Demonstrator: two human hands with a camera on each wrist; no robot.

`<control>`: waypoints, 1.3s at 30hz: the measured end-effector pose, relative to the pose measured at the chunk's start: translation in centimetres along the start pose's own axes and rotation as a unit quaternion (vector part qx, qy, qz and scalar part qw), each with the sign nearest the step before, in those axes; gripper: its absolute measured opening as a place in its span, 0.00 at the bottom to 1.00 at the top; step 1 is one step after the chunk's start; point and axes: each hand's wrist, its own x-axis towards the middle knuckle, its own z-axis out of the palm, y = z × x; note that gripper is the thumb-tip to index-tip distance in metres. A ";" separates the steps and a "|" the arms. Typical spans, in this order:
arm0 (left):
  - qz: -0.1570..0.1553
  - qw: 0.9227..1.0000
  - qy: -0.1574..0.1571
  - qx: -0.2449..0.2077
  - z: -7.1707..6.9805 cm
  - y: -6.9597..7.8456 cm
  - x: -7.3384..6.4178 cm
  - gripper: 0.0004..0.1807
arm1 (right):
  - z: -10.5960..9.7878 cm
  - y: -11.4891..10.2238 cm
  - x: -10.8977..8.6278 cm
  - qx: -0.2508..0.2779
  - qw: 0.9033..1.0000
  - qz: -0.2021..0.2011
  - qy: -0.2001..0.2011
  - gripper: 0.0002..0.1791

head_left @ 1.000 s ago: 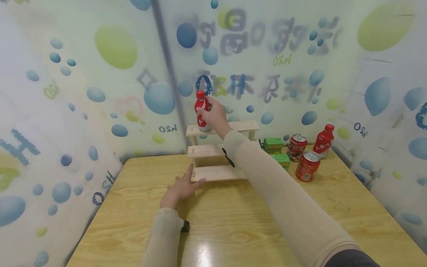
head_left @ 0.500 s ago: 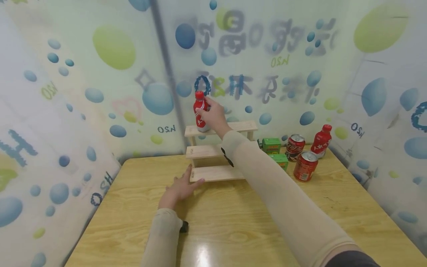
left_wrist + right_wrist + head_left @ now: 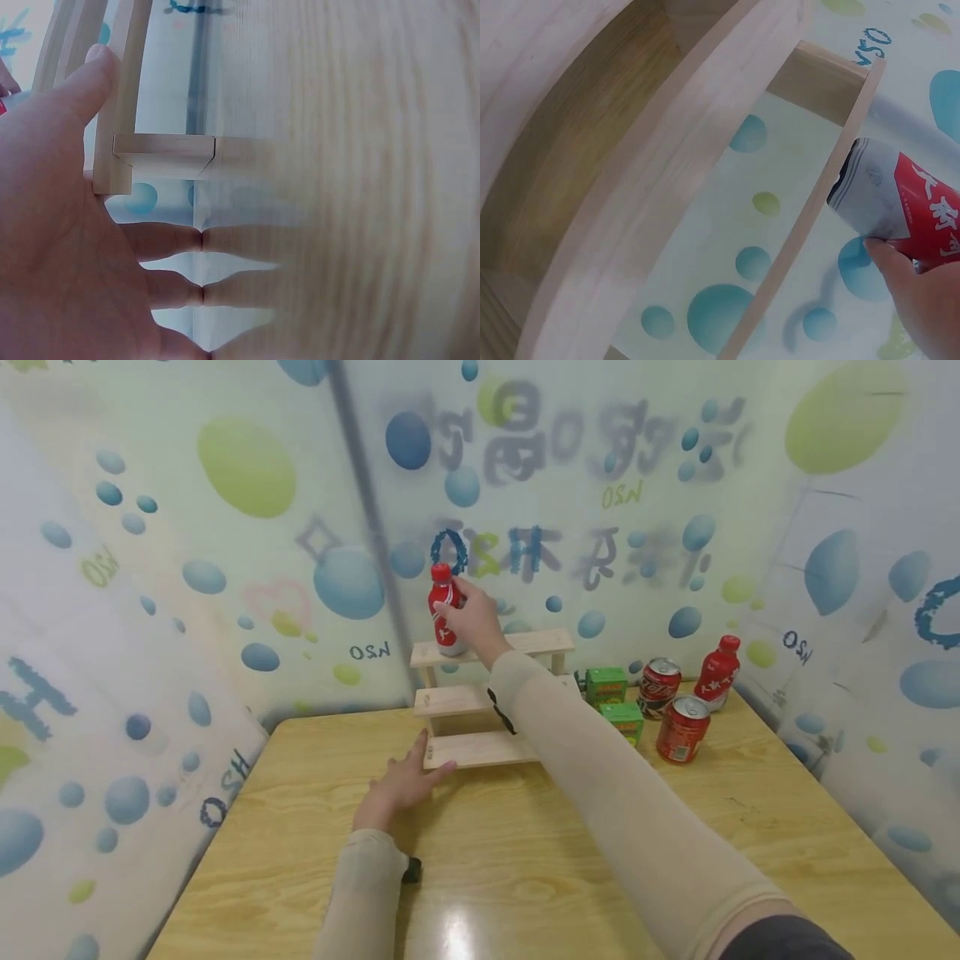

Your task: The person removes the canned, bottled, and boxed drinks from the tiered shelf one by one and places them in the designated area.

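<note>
My right hand (image 3: 477, 618) holds a small red plastic bottle (image 3: 442, 589) with a red cap between thumb and fingers. The bottle stands upright at the left end of the top tier of a three-step wooden shelf (image 3: 491, 749). In the right wrist view the whitish bottom of the bottle (image 3: 870, 191) lies right by the top board's edge. My left hand (image 3: 405, 783) rests at the shelf's lower left corner. Its thumb lies along the front of the bottom board (image 3: 116, 142), and the other fingers stretch out with their tips on the table.
Right of the shelf stand two green boxes (image 3: 606, 686), partly behind my right sleeve. Beyond them are a dark red cola can (image 3: 659, 688), a red can (image 3: 683, 730) and another red bottle (image 3: 717, 672). A patterned wall backs the wooden table (image 3: 480, 860).
The head view has shifted slightly, so the scene sits a little further left. Both hands and the bottle keep their places at the shelf.
</note>
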 end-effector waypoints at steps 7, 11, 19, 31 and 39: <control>0.003 1.000 0.002 -0.001 0.0 0.1 -0.1 0.59 | 0.4 -0.1 0.0 -0.006 1.000 -0.002 0.020 0.37; 0.003 1.000 0.005 0.014 0.1 0.1 0.0 0.58 | 0.9 -0.2 -0.5 0.004 0.999 -0.015 0.047 0.35; 0.009 1.000 0.007 0.019 0.3 0.0 0.2 0.58 | 1.0 0.1 -4.5 0.003 0.991 -0.063 0.121 0.31; 0.006 1.000 0.007 0.016 0.2 0.2 0.2 0.60 | -4.1 2.3 -15.8 0.092 0.980 -0.054 0.168 0.32; 0.011 1.000 0.003 0.013 0.3 0.3 0.1 0.60 | -7.0 3.3 -20.1 0.087 0.981 -0.038 0.167 0.32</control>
